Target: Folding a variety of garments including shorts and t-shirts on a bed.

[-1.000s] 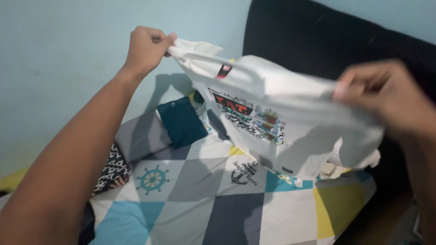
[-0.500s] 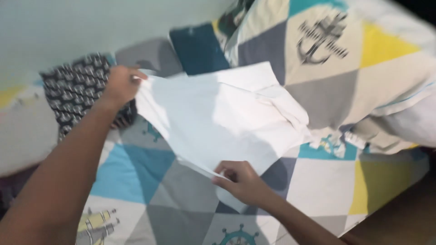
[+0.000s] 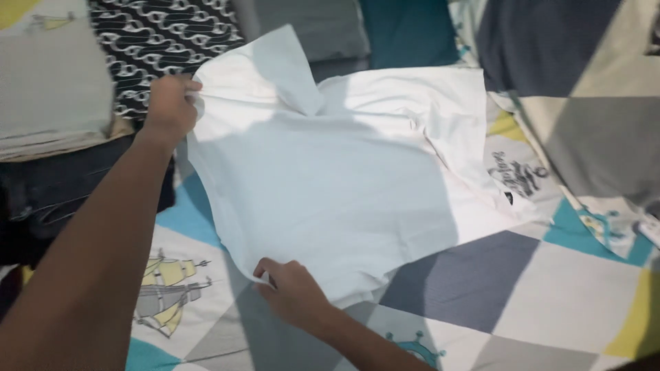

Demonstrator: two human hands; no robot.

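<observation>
The white T-shirt (image 3: 330, 185) is lying spread, plain side up, on the patterned bedsheet (image 3: 550, 302). The left hand (image 3: 168, 106) is pinching its upper edge near a sleeve; the right hand (image 3: 292, 292) is clamping the lower hem. The cloth looks light, soft and limp, likely to sag and crease, so edges and corners are probably the best places for gripping.
</observation>
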